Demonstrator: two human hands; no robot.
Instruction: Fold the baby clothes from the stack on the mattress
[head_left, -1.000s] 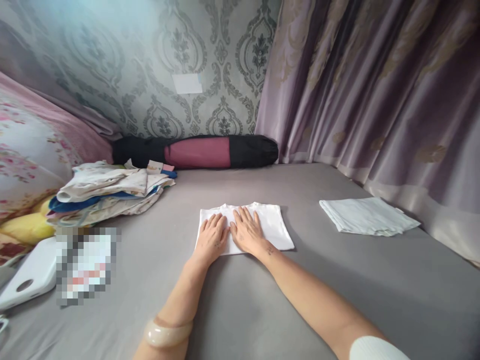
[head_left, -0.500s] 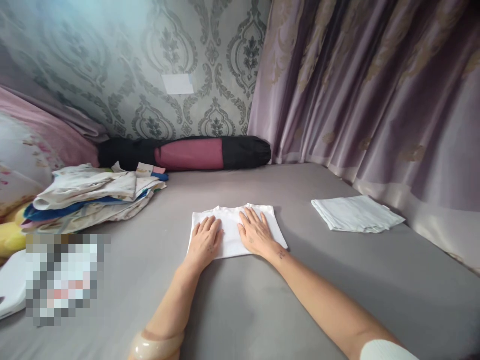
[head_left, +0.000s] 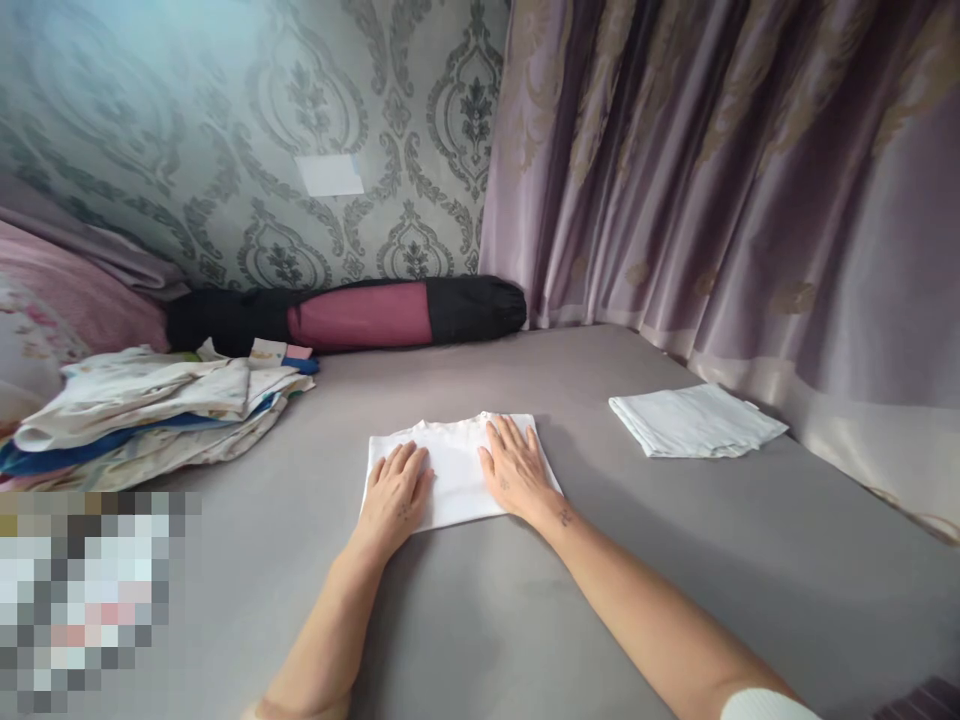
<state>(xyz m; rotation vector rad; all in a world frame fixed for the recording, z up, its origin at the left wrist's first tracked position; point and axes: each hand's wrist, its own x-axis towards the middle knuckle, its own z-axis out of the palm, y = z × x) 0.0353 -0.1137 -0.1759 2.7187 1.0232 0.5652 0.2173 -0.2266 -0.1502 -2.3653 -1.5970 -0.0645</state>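
Note:
A white garment (head_left: 456, 475), folded into a flat rectangle, lies on the grey bed sheet (head_left: 480, 610) in front of me. My left hand (head_left: 399, 490) rests palm down on its left part, the fingers stretched out. On the right part lies my right hand (head_left: 516, 465), flat with its fingers a little spread. Neither hand grips the cloth. Along the garment's far edge the fabric looks slightly wavy, perhaps a neckline; its exact kind I cannot make out.
A pile of clothes (head_left: 172, 400) lies to the left. Another folded pale garment (head_left: 697, 422) is at the right, near the purple curtain (head_left: 622, 180). Against the wall sits a long black and maroon roll (head_left: 360, 315). A blurred-out object (head_left: 105, 590) is at the lower left.
The view has turned slightly right, so everything sits a bit further left. My left hand has slid nearer the garment's left and near edge; my right hand stays flat toward its right side.

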